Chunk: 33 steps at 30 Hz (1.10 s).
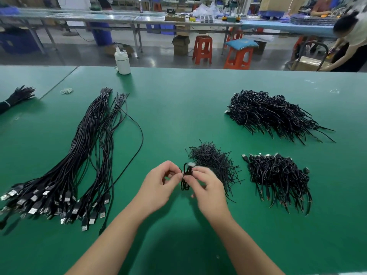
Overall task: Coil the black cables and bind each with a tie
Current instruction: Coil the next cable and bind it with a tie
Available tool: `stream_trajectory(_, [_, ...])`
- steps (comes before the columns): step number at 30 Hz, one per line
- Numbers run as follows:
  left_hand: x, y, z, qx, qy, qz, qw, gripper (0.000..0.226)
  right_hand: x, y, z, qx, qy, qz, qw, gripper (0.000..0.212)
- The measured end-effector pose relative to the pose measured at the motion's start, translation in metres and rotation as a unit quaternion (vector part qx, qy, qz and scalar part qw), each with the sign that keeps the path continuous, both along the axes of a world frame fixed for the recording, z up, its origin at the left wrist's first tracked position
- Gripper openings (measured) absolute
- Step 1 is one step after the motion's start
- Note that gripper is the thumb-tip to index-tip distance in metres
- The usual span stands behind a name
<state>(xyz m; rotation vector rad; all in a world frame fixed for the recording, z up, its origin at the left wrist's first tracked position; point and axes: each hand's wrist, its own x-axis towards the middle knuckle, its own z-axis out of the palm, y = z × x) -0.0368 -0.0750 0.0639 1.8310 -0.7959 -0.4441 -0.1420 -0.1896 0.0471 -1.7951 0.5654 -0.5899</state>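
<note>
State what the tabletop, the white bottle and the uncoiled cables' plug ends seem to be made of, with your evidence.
Tabletop: probably a rubber or vinyl mat, matte green with a soft sheen and a visible seam.
White bottle: likely plastic, smooth and opaque; coated metal is possible.
Plug ends: bright silvery shells suggest metal, on black, likely moulded plastic bodies.

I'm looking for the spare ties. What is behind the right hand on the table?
Behind the right hand lies the pile of short black ties on the green table. The hand covers the pile's near edge.
</note>
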Motion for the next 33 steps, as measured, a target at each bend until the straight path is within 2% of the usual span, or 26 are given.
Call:
stream_trajectory(3, [-0.005,0.001,0.001,0.001,-0.123,0.016,0.992,0.013,0.003,-0.001,0.005,0.139,0.005,0.007,0.99,0.008])
stream_trajectory(5, [-0.008,0.003,0.001,-0.002,-0.214,0.005,0.977,0.011,0.004,-0.002,0.007,0.21,-0.011,0.0,0.978,0.019])
stream_trajectory(8, [-0.01,0.003,0.002,0.012,-0.29,-0.039,0.956,0.008,0.003,-0.004,0.007,0.225,-0.024,0.017,0.974,0.012])
stream_trajectory(10, [-0.01,0.003,0.002,0.02,-0.282,-0.038,0.959,0.008,0.001,-0.006,0.007,0.216,-0.041,0.042,0.975,0.003])
stream_trajectory(14, [-0.002,0.0,0.001,0.023,-0.132,0.014,0.991,0.018,-0.004,-0.009,0.009,0.227,-0.052,0.107,0.967,0.024])
stream_trajectory(16, [0.003,-0.001,0.0,0.016,-0.058,0.008,0.998,0.018,-0.006,-0.011,0.011,0.194,-0.039,0.124,0.972,0.03])
stream_trajectory(18, [0.004,0.0,-0.001,0.006,-0.028,-0.007,1.0,0.017,-0.005,-0.014,0.012,0.131,-0.029,0.105,0.985,0.028])
stream_trajectory(20, [0.001,0.0,-0.001,0.005,-0.047,-0.017,0.999,0.018,-0.003,-0.016,0.013,0.09,-0.024,0.075,0.993,0.018])
stream_trajectory(24, [-0.006,0.0,-0.001,-0.003,-0.2,-0.015,0.98,0.021,-0.001,-0.015,0.013,0.129,-0.001,0.046,0.991,0.004])
stream_trajectory(29, [-0.02,-0.002,-0.011,0.011,-0.336,-0.021,0.941,0.009,0.0,-0.02,0.015,0.154,0.021,0.024,0.988,0.017])
stream_trajectory(33, [-0.022,-0.004,-0.014,0.004,-0.33,-0.009,0.944,0.01,-0.001,-0.021,0.014,0.141,0.034,0.056,0.988,0.003])
